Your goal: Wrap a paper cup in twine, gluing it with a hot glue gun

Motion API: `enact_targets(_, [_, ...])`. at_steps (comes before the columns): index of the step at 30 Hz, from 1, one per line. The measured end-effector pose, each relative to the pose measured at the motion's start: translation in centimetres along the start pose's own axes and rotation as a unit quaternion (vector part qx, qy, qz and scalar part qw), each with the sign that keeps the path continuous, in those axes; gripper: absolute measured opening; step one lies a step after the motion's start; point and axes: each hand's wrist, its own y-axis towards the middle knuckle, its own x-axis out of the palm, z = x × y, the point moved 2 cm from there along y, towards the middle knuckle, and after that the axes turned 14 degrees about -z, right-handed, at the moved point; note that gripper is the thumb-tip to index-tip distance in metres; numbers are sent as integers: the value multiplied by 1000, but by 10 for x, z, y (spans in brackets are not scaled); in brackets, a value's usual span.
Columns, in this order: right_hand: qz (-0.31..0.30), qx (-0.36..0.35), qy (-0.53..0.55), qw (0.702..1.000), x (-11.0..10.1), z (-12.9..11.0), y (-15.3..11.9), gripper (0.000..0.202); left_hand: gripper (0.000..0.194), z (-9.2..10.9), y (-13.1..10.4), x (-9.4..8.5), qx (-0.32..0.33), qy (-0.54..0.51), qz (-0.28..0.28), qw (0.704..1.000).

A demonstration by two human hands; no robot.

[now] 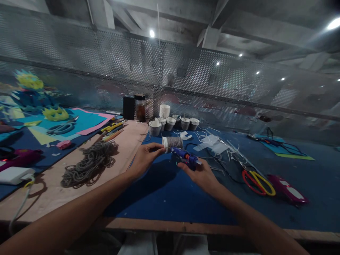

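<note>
Over the blue table, my left hand (146,156) pinches the white rim of a small paper cup (172,142) wrapped in grey cord, which lies on its side in the air. My right hand (203,175) grips a blue hot glue gun (183,156) with an orange part, its front end close against the cup's cord-wound side. Whether the nozzle touches the cord is too small to tell. A loose heap of grey cord (91,163) lies left of my left forearm.
Several cord-wrapped cups (154,127) stand at the back near a stack of white cups (165,111) and a dark-lidded jar (140,108). Scissors with red and yellow handles (257,182) and a purple power strip (288,189) lie right. Coloured paper and pliers-like scissors (62,127) lie left.
</note>
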Motion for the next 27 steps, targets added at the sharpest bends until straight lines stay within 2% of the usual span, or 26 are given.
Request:
enact_targets(11, [-4,-12,-21,1000,5,9,2,35,22,-6,3,-2,3,-78,-7,997])
enact_targets(27, [-35,-1,-47,998,3,3,0,37,22,-11,6,-10,-50,-171,-15,984])
